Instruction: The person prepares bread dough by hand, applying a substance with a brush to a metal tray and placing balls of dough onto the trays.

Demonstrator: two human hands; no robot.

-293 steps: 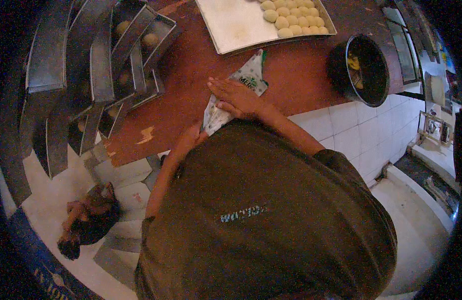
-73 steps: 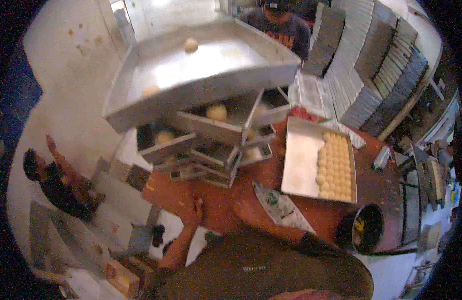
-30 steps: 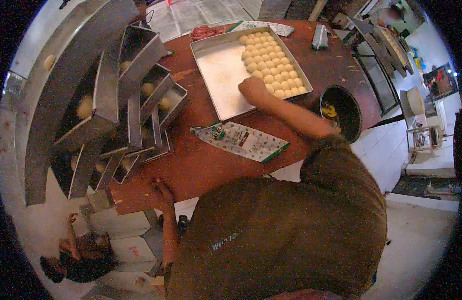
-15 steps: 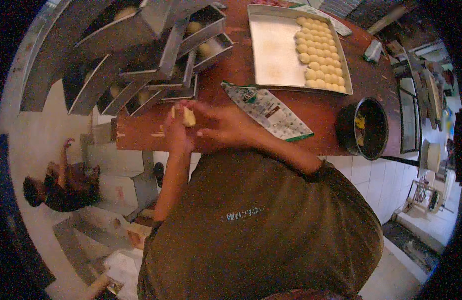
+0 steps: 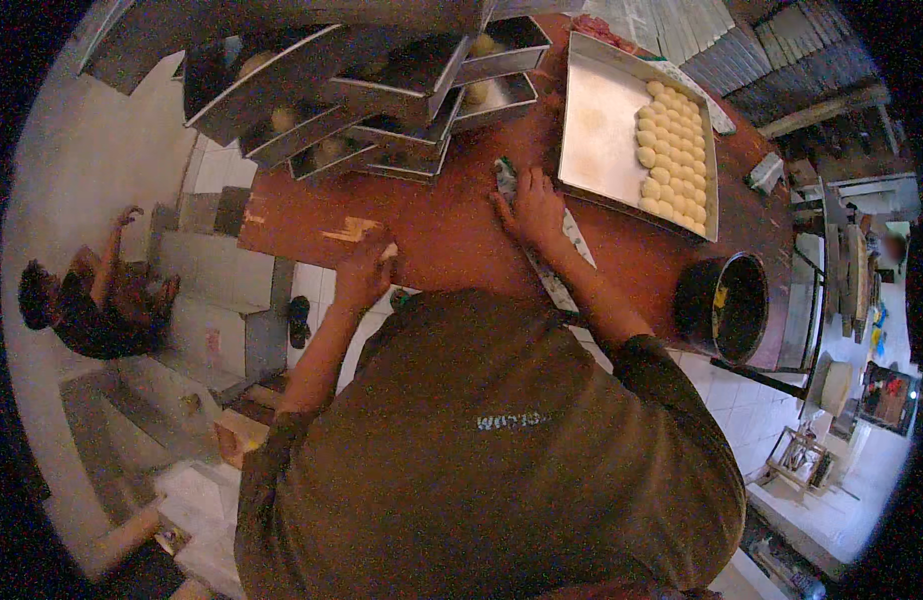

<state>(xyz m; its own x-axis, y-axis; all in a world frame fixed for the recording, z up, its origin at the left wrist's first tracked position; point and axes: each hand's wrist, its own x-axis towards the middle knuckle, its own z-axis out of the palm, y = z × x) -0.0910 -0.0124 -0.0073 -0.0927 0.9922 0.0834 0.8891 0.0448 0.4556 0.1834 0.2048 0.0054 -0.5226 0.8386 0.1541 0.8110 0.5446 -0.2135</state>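
Observation:
My left hand (image 5: 367,262) is closed on a small pale dough lump (image 5: 388,252) near the front edge of the reddish table (image 5: 452,250). My right hand (image 5: 530,208) lies over a printed white-and-green bag (image 5: 572,240), fingers apart, covering much of it. A metal tray (image 5: 602,120) at the upper right carries rows of pale dough balls (image 5: 672,150) along its right side. Stacked metal pans (image 5: 392,100) at the upper left contain scattered dough balls (image 5: 282,118).
A black bowl (image 5: 722,305) with yellow contents stands on the right. A small packet (image 5: 767,173) and a red item (image 5: 602,32) lie farther back. A co-worker (image 5: 87,300) is at the left, beside grey boxy blocks (image 5: 222,290).
My hands, together around the dough half a second ago, are apart: the right has moved onto the bag, now turned and narrower-looking, while the left keeps the lump. The view has shifted.

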